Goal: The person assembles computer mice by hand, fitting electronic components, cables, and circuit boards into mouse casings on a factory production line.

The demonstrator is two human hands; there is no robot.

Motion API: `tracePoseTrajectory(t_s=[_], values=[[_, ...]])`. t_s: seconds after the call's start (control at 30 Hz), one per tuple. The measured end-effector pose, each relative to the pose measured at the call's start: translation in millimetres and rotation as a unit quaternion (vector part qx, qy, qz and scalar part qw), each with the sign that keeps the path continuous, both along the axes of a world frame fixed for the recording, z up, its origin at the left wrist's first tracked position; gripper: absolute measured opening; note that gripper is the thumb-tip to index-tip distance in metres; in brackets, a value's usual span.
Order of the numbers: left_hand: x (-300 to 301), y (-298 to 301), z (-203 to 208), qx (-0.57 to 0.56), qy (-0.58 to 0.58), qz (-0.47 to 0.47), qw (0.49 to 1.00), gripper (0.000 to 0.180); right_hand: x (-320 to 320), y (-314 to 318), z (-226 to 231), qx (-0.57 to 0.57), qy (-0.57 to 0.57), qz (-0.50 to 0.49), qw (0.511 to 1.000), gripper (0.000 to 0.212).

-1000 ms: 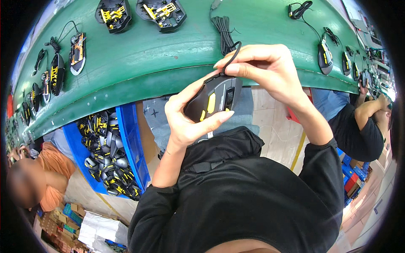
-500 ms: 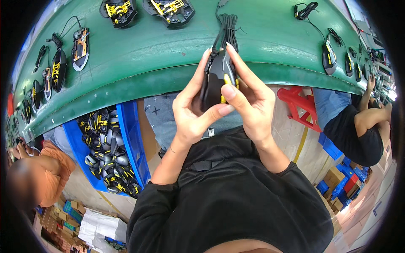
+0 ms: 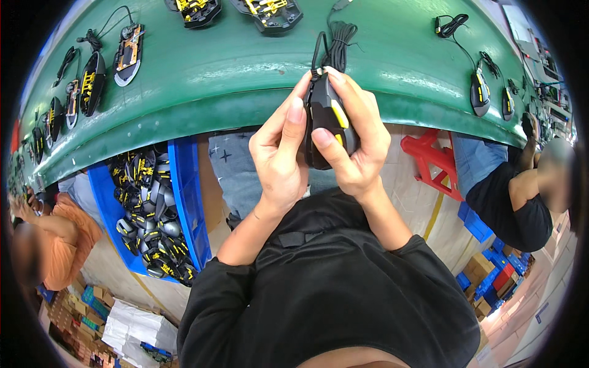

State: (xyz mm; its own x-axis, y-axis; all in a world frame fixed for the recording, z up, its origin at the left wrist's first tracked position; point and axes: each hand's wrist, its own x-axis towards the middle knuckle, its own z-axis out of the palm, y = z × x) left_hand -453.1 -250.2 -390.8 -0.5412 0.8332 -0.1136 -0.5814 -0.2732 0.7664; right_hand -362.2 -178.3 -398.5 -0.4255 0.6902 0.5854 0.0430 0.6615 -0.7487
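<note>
Both my hands hold a black computer mouse (image 3: 320, 116) with yellow side parts, just over the near edge of the green bench. My left hand (image 3: 279, 144) closes on its left side, thumb laid along the shell. Around the right side wraps my right hand (image 3: 359, 135), its thumb on the top by the yellow piece and its fingertips at the cable end. From the front of the mouse a black cable leads to a tied bundle (image 3: 341, 46) lying on the bench. The underside of the mouse is hidden.
On the green bench (image 3: 233, 67), two open black-and-yellow shells (image 3: 270, 13) lie at the far side. Partly assembled mice (image 3: 129, 55) sit at left, corded mice (image 3: 480, 92) at right. A blue crate (image 3: 191, 202) of mouse shells stands lower left, a red stool (image 3: 429, 162) right. People sit on both sides.
The mouse has turned and tilted in my hands, showing more of its yellow right side. My left thumb has shifted up along the shell. The view has moved slightly.
</note>
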Motion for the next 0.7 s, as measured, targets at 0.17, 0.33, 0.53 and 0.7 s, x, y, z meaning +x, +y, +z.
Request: tracePoseTrajectory(t_s=[0.17, 0.33, 0.53, 0.7], values=[[0.2, -7.1, -6.9, 0.007, 0.068, -0.017, 0.998, 0.045, 1.5, 1.5, -1.2, -0.023, 0.020, 0.037, 0.999, 0.056], [10.2, -6.5, -3.7, 0.064, 0.161, -0.010, 0.985, 0.073, -7.0, -7.0, -4.5, 0.071, -0.074, -0.022, 0.994, 0.064], [-10.1, -2.7, -5.0, -0.057, 0.156, 0.007, 0.986, 0.062, 10.9, -2.2, 16.4, -0.068, -0.089, 0.075, 0.991, 0.061], [-21.1, -9.4, 0.1, -0.117, 0.270, -0.022, 0.955, 0.050, 18.6, 44.1, 58.1, -0.376, -0.001, 0.119, 0.919, 0.040]])
